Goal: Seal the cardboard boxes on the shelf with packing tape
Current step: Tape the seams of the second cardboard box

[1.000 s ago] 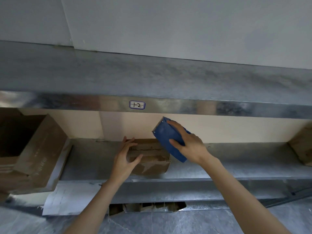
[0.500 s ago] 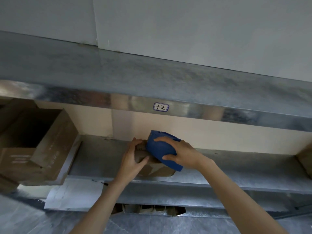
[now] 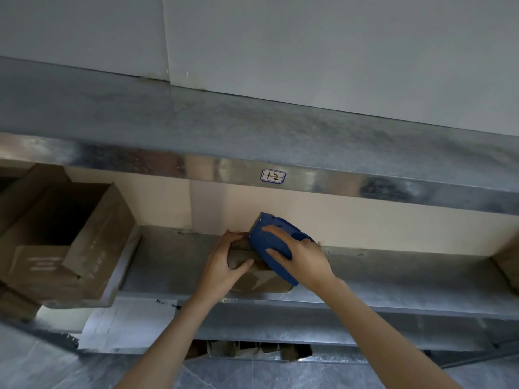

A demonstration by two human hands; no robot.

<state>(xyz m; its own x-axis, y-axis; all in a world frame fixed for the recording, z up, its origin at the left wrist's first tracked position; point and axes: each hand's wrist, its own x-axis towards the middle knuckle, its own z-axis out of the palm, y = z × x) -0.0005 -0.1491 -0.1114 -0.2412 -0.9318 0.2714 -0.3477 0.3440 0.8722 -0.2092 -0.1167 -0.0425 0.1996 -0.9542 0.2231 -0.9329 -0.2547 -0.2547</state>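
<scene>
A small brown cardboard box point(image 3: 258, 280) sits on the lower metal shelf point(image 3: 393, 279), near its front edge. My left hand point(image 3: 224, 265) grips the box's left end, fingers over the top and thumb across the front. My right hand point(image 3: 302, 258) holds a blue tape dispenser point(image 3: 271, 242) and presses it onto the top of the box. The dispenser and both hands hide most of the box's top, and no tape strip is visible.
A large open cardboard box point(image 3: 64, 242) lies on its side at the shelf's left. Another box's edge point(image 3: 508, 262) shows at far right. The upper shelf point(image 3: 252, 130) overhangs, labelled "1-2" point(image 3: 273, 176). A white paper sheet point(image 3: 126, 324) hangs below left.
My right hand has brought the dispenser down from above the box onto its top. My left hand has closed more firmly over the box's left end.
</scene>
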